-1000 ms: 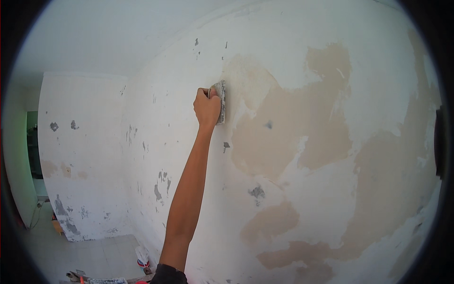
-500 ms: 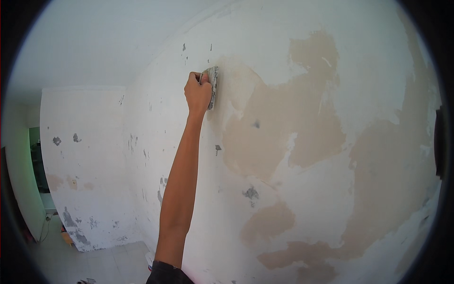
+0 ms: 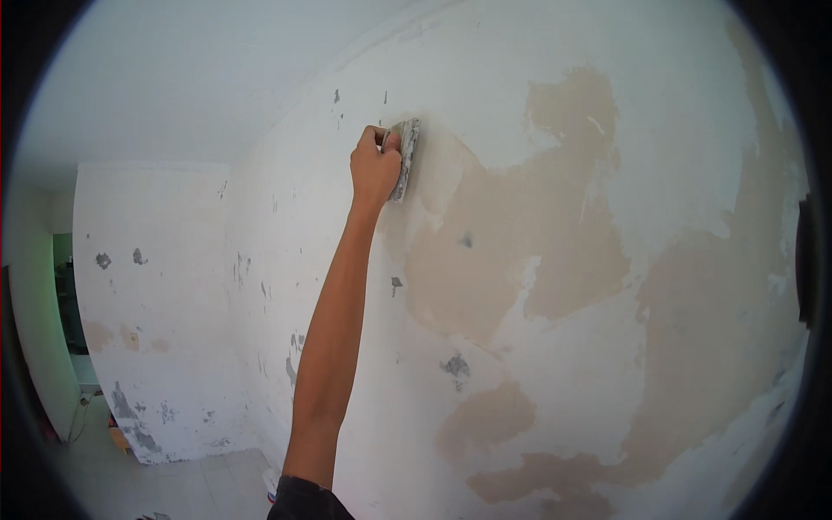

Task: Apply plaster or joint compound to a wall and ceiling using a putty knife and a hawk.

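My left hand (image 3: 374,169) is raised against the patched white wall (image 3: 711,147), its fingers closed on a flat plastering trowel (image 3: 405,160) speckled with dried grey plaster. The blade stands almost upright on or very close to the wall, at the left edge of a large beige patch (image 3: 468,269). Small grey scraped spots (image 3: 396,284) mark the wall below and left of my hand. My bare forearm rises from a dark sleeve at the lower edge. My right hand is not in view.
A second white wall (image 3: 152,312) with grey flakes meets this one at the left. Past it are a doorway (image 3: 69,303) and a cable on the tiled floor (image 3: 208,481). The ceiling (image 3: 165,87) is at upper left, and a dark object (image 3: 804,260) sits at the far right.
My left hand with the trowel has moved up along the wall, then a little to the right. The view has shifted slightly, hiding most of the items on the floor at bottom left.
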Available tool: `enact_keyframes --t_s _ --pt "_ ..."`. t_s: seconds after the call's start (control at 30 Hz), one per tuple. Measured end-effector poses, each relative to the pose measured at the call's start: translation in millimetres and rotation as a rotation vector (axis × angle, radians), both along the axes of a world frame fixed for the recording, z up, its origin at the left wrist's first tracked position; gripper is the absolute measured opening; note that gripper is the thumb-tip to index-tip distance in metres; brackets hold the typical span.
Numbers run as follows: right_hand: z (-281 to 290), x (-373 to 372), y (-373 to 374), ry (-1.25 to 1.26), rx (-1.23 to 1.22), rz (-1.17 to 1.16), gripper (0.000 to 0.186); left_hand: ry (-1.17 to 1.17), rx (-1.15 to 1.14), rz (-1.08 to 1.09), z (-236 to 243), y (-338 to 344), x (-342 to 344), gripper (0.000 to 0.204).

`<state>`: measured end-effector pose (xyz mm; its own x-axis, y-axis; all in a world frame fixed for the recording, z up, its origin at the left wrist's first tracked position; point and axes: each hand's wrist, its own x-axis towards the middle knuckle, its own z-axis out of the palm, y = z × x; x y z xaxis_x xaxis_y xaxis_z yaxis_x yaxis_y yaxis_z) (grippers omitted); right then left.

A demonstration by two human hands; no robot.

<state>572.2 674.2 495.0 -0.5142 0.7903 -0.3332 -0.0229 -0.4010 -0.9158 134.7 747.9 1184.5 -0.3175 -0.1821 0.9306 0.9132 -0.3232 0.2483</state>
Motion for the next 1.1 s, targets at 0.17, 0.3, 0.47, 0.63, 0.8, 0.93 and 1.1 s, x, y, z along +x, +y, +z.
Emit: enact_keyframes --t_s 0.17,0.3,0.47,0.63,0.8,0.93,1.1 --pt "6 0 -2 0.006 0.073 -0.031 0.022 -0.084 0.192 -0.058 26 -6 -6 0.022" --pt "-186 21 59 -0.769 0.778 0.321 0.023 -0.040 0.062 0.088 27 -12 -33 0.024" --pt "24 7 -4 0.011 0.037 -0.110 0.024 0.030 0.197 -0.165 47 -14 11 0.022" --pt "4 18 6 -0.058 0.091 -0.069 0.027 -0.021 0.039 0.159 49 -5 -7 0.023" --pt "16 12 0 -0.020 0.060 -0.133 0.028 0.086 0.065 -0.261 40 -29 -15 0.026" --pt "8 10 1 -0.038 0.046 -0.090 0.028 -0.174 0.419 -0.704 4 -66 -48 0.026" --pt "11 1 1 -0.075 0.029 -0.024 0.030 -0.117 0.233 -0.239 -55 -45 -60 0.020"
